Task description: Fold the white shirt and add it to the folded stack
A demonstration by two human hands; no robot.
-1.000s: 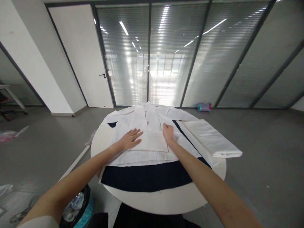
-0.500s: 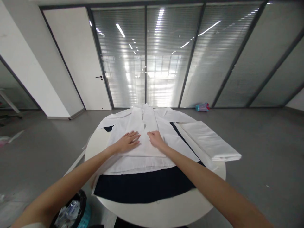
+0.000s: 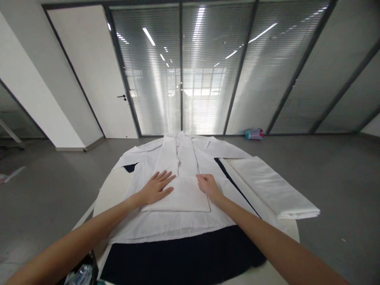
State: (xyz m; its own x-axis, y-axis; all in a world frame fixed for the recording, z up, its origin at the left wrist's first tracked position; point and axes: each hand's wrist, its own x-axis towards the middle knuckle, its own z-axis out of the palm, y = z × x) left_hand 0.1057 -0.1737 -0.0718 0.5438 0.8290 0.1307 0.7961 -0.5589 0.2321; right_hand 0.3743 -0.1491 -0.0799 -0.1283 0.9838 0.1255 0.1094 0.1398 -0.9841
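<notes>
Fingers: left hand [image 3: 157,189] spread flat, right hand [image 3: 209,187] curled (whether it pinches cloth, I cannot tell).
The rectangular white cloth fold [image 3: 187,196] lies on the sleeved white cloth garment [image 3: 172,223]; smooth it evenly outward.

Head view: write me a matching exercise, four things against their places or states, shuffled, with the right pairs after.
1. Left hand
2. Right hand
3. Navy cloth
4. Folded white cloth

A. Jutting past the edge of the round table
B. Curled, knuckles bent
C. Showing beyond the near hem of the white shirt
D. Flat, palm down

Pairs: 1-D, 2-B, 3-C, 4-A
</notes>
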